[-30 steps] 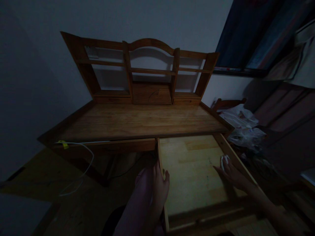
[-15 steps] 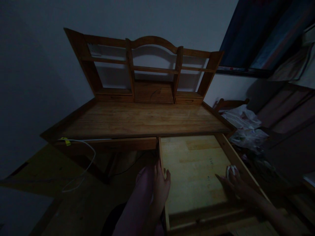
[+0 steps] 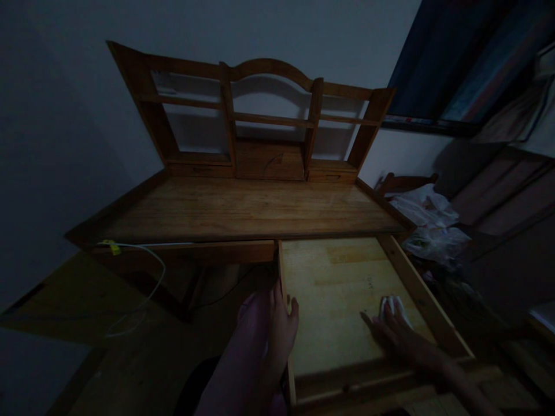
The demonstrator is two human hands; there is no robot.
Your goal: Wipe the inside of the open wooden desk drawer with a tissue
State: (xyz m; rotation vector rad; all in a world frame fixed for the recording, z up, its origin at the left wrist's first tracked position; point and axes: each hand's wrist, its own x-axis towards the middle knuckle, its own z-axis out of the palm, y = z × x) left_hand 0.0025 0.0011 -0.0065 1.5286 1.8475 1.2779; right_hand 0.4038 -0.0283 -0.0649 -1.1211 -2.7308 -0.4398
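Observation:
A wooden desk (image 3: 243,208) stands in a dim room with its right drawer (image 3: 338,289) pulled out and pale inside. My left hand (image 3: 275,323) grips the drawer's left wall, thumb hooked over the edge. My right hand (image 3: 390,332) lies inside the drawer near its right side, fingers pressed down on a small white cloth (image 3: 390,305) against the drawer floor.
A wooden hutch (image 3: 255,121) with bare shelves rises at the desk's back. A white cable (image 3: 147,289) with a yellow tag hangs off the front left edge. Plastic bags (image 3: 429,225) are heaped on a chair to the right. Dark furniture fills the far right.
My right hand with the white cloth slid from the drawer's right wall back leftward and slightly nearer along the drawer floor. The left hand stayed on the drawer's left wall.

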